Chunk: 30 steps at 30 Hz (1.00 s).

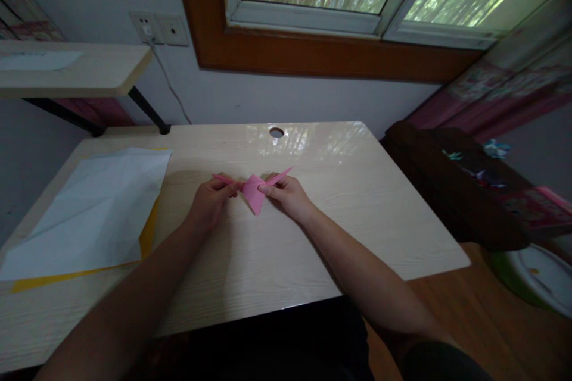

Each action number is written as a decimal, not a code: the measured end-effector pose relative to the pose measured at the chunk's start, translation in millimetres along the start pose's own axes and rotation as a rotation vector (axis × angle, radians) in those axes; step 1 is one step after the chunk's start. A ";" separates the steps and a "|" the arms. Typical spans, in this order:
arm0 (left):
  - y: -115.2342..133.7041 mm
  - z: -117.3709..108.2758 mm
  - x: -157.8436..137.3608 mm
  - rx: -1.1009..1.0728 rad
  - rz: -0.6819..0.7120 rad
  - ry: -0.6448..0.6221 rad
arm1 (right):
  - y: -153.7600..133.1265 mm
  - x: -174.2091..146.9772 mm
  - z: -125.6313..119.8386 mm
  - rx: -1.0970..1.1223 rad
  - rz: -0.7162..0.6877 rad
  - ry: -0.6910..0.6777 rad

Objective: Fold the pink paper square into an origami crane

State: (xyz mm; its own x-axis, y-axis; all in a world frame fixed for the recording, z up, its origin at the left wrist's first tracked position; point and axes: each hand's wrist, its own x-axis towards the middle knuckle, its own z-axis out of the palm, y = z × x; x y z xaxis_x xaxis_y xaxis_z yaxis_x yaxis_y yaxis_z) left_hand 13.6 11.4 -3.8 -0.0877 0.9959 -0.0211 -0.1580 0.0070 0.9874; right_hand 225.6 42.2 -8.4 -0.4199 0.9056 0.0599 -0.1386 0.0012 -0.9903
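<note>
A piece of folded pink paper [254,193], shaped like an origami bird, is held between my two hands just above the desk [268,262]. Two narrow points stick out to the left and right, and a broader flap hangs toward me. My left hand [213,197] pinches the left point between thumb and fingers. On the other side my right hand [288,195] grips the paper near the base of the right point, its thumb on top. The fingers beneath the paper are partly hidden.
A large white sheet [93,202] lies over yellow paper [149,229] on the desk's left side. A raised shelf [89,80] stands at the back left. A round hole [276,132] is near the back edge. Dark furniture [447,184] with small colourful items stands to the right.
</note>
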 end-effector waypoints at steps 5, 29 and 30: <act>4.4 -6.3 3.7 0.005 -0.005 0.062 | -1.9 -0.6 -1.9 0.025 0.059 0.017; 17.8 -23.0 4.3 0.368 0.387 0.204 | -1.2 -0.1 -7.4 0.168 0.129 0.053; 19.9 -25.5 3.6 0.441 0.489 0.235 | -0.8 0.1 -7.5 0.183 0.128 0.058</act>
State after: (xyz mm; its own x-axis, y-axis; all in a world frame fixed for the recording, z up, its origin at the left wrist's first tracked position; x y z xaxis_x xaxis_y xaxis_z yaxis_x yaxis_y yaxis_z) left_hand -14.9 12.9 11.8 -0.2656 0.8485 0.4577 0.3639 -0.3514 0.8626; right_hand 232.4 45.4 -8.6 -0.3930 0.9163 -0.0776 -0.2497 -0.1876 -0.9500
